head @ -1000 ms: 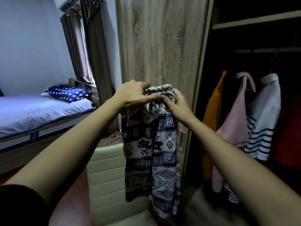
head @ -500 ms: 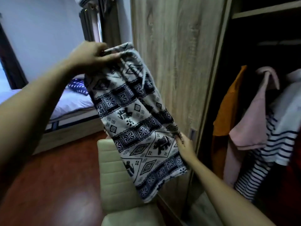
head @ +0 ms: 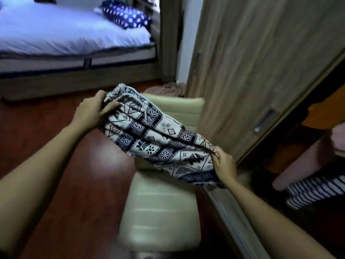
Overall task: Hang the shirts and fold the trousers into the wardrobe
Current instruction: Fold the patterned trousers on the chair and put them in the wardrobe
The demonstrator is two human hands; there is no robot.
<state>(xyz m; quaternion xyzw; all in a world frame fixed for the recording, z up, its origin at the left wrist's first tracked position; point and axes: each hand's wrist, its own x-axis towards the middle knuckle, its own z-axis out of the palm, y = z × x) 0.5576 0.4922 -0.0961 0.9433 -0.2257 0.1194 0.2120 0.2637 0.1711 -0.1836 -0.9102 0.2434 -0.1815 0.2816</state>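
The wardrobe (head: 298, 139) interior at 3 o'clock is dark. The orange shirt (head: 324, 109), pink shirt (head: 302, 165) and striped shirt (head: 313, 189) are cut off by the frame edge, and only their lower parts show. The whole view is blurred. The right hand's fingertips are buried in cloth.

Left hand (head: 91, 111) — fingers curled, thumb on top — grips the drawstring waistband at the 10 o'clock end of the trousers (head: 160, 144). Right hand (head: 224, 165) pinches gathered fabric at the 4 o'clock end. Both hands are clamped on the trousers.

The trousers stretch between the two hands, slightly slack, over the chair (head: 160, 208). Contact with the backrest cannot be told. The door (head: 252, 71) stands at 1 o'clock of the trousers, the bed (head: 56, 34) at 11 o'clock.
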